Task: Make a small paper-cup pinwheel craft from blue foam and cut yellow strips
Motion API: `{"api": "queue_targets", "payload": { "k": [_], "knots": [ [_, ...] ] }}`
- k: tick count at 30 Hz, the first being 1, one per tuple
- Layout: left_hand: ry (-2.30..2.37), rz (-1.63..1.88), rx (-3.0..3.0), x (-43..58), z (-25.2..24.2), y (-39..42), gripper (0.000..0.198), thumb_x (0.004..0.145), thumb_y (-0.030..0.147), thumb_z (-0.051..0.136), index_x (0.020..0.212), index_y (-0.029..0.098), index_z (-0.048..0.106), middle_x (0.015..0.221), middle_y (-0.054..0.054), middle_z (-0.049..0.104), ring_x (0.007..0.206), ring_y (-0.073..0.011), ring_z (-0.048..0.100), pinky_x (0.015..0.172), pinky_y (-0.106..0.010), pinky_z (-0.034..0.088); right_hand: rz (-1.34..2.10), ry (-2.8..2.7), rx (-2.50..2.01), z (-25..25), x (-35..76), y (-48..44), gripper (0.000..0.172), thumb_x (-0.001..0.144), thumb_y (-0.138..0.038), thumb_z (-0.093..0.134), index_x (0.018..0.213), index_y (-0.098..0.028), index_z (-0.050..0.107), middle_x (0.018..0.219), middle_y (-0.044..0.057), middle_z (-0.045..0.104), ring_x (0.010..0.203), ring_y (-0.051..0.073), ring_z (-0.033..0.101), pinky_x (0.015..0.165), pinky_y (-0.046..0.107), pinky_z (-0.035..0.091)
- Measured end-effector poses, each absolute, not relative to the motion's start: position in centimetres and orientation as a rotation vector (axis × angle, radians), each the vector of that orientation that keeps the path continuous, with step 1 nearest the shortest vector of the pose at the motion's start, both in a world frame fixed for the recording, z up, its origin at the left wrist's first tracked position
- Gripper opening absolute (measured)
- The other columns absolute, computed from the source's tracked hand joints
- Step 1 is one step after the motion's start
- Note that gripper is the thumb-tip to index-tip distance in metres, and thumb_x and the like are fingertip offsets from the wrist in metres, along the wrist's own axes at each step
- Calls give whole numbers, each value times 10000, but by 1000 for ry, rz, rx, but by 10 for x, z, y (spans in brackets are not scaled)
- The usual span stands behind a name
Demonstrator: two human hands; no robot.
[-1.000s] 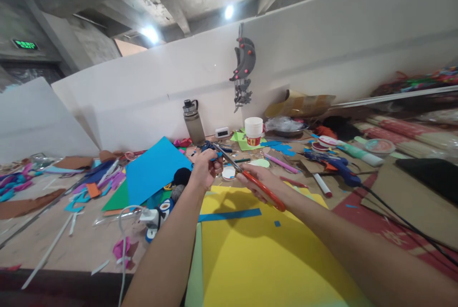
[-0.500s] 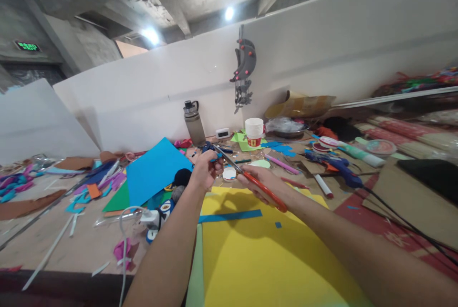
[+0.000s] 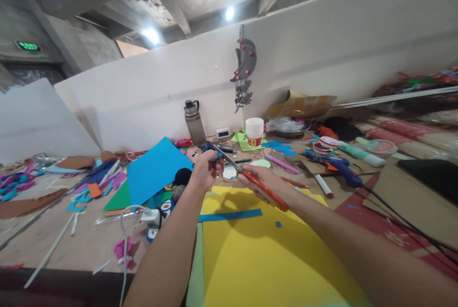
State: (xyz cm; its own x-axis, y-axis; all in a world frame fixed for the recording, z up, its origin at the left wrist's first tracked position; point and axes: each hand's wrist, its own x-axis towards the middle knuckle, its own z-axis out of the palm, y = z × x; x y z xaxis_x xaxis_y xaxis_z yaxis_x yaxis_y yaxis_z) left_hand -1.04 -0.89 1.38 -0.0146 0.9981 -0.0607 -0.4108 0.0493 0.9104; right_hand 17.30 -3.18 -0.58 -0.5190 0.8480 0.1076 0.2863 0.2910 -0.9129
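My right hand (image 3: 263, 183) is closed around the orange handles of a pair of scissors (image 3: 250, 178), whose metal blades point up and left toward my left hand. My left hand (image 3: 205, 169) is closed in a pinch on a small blue paper piece (image 3: 215, 153) at the blade tips. Both hands hover above a large yellow sheet (image 3: 257, 254) lying on the table. A thin blue paper strip (image 3: 231, 215) lies across the yellow sheet under my arms.
A big blue sheet (image 3: 153, 168) leans at the left over green paper. A grey water bottle (image 3: 194, 123), white cups (image 3: 254, 130), a blue glue gun (image 3: 339, 166) with its black cord, a marker (image 3: 324, 185) and many paper scraps crowd the table.
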Motion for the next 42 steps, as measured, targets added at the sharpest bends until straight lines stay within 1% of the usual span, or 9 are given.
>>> {"api": "queue_targets", "payload": {
  "k": [12,19,25,30,33,36,39,42],
  "knots": [
    [936,1359,840,-11,12,-8,134,564,198,612,623,153,501,508,4,525,388,-47,397,357,-157,251,1198,-1969,-1011,-3,173,-33,327,780,-540,537,750,-216,504,490,-65,414,386,78,377,373,194,286],
    [951,1363,827,-10,14,-10,137,555,195,613,626,157,502,510,4,528,388,-51,401,358,-158,260,1212,-1950,-1016,-6,173,-32,352,773,-560,537,764,-210,513,492,-64,415,386,75,377,367,191,281],
    [959,1354,841,-11,13,-9,118,557,194,608,624,151,520,518,-6,541,398,-51,404,370,-158,261,1235,-1942,-1007,-8,172,-30,317,783,-525,543,729,-220,475,488,-64,419,382,82,384,372,198,293],
    [967,1355,846,-11,13,-9,134,553,194,626,620,151,518,533,2,541,413,-52,412,374,-161,265,1314,-1889,-1002,-9,171,-31,311,778,-516,557,738,-225,455,470,-84,380,350,71,354,336,182,261],
    [950,1373,857,-10,12,-10,157,554,189,648,625,152,513,563,4,552,436,-56,434,394,-168,296,1340,-1862,-1031,-12,169,-31,318,779,-533,551,780,-231,451,484,-88,386,340,72,353,321,184,274],
    [882,1406,866,-8,10,-9,197,559,186,691,640,149,516,568,14,543,465,-57,452,411,-169,304,1257,-1836,-1025,-17,168,-29,310,797,-529,528,801,-230,447,525,-77,407,379,81,383,354,195,318],
    [796,1443,862,-3,7,-8,203,586,195,718,675,137,546,596,8,563,480,-49,454,428,-168,315,1111,-1849,-939,-21,168,-25,277,807,-489,537,797,-222,462,615,-50,453,492,92,439,451,204,374],
    [757,1473,864,3,4,-8,199,609,205,729,694,129,566,635,-5,590,477,-36,442,432,-167,312,1095,-1848,-922,-24,168,-22,265,814,-476,533,795,-220,467,611,-48,450,511,96,446,476,205,377]
  ]
}}
